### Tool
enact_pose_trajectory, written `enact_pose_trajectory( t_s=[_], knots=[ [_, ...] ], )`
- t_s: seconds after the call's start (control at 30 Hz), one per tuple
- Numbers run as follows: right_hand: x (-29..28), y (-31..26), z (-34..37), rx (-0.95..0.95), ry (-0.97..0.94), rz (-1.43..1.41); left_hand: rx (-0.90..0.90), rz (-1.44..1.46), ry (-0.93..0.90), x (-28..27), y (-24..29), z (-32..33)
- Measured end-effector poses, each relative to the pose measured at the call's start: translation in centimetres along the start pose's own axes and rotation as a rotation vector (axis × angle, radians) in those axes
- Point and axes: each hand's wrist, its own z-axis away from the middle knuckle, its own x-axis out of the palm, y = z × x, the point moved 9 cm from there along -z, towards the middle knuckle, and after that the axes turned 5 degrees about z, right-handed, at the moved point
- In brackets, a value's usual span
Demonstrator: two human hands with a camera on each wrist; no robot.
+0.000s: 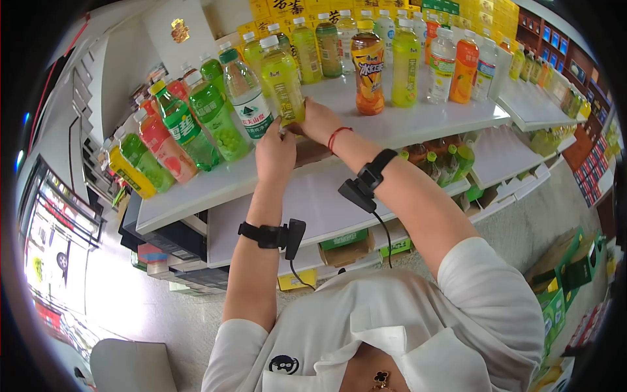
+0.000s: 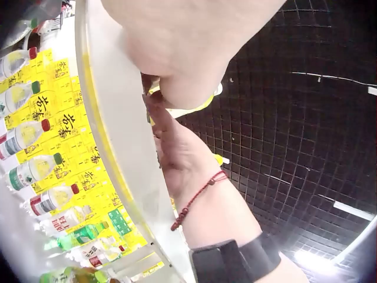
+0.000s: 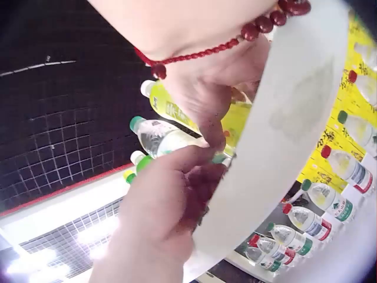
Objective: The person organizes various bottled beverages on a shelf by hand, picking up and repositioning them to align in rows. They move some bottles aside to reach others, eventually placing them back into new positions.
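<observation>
A yellow-green bottle (image 1: 282, 85) with a white cap stands at the shelf's front edge, leaning slightly in the head view. My right hand (image 1: 321, 123) is around its base, thumb in front and fingers at the side. Close by, my left hand (image 1: 275, 153) is at the shelf edge (image 3: 277, 112), its thumb reaching toward the base and its other fingers bent beneath; whether it grips anything is unclear. The thumbs meet in the right wrist view, where the bottle (image 3: 177, 109) shows behind my right hand (image 3: 206, 88). In the left wrist view, my left hand (image 2: 177, 53) hides most of the bottle.
Left of the bottle stand a clear water bottle (image 1: 247, 98), a green grape drink (image 1: 219, 117) and several others. To the right are an orange-brown tea bottle (image 1: 369, 72) and more drinks. Yellow boxes (image 1: 483, 19) are stacked behind. A lower shelf (image 1: 261, 215) runs beneath.
</observation>
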Motion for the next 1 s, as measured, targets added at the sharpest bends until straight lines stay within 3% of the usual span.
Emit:
enact_pose_trajectory(
  t_s=[0.07,0.13,0.17,0.23,0.33,0.47,0.53,0.57,0.63,0.73,1.0],
  knots=[
    [0.3,0.5,-0.1,0.026,0.034,0.029,-0.025,0.059,-0.02,-0.3,0.1,0.3],
    [-0.3,0.2,0.3,0.025,0.083,0.091,0.03,0.148,0.171,-2.5,0.9,1.1],
    [-0.5,0.2,0.5,0.034,0.083,0.094,0.028,0.152,0.162,-2.5,0.9,1.1],
    [-1.6,0.5,0.8,0.077,0.111,0.053,-0.052,0.4,0.34,-4.0,-0.5,1.3],
    [-2.3,2.1,0.8,0.119,0.138,0.013,-0.046,0.369,0.464,-4.7,-1.2,1.3],
    [-3.6,3.0,1.1,0.15,0.15,-0.02,-0.16,0.399,0.39,-4.0,-3.5,-0.1],
    [-4.1,3.1,1.5,0.171,0.16,-0.016,-0.099,0.482,0.169,-2.9,-3.6,-1.3],
    [-4.1,3.1,1.5,0.172,0.159,-0.017,-0.099,0.481,0.168,-3.3,-4.0,-1.5],
    [-4.3,3.6,1.6,0.217,0.189,0.0,-0.116,0.311,0.04,-3.5,-3.7,-1.9],
    [-4.2,3.9,1.4,0.247,0.15,0.015,-0.09,0.115,0.021,-3.8,-4.5,-2.9],
    [-4.5,5.2,1.4,0.302,0.208,-0.051,-0.102,-0.08,-0.055,-3.9,-3.6,-3.2]
  ],
)
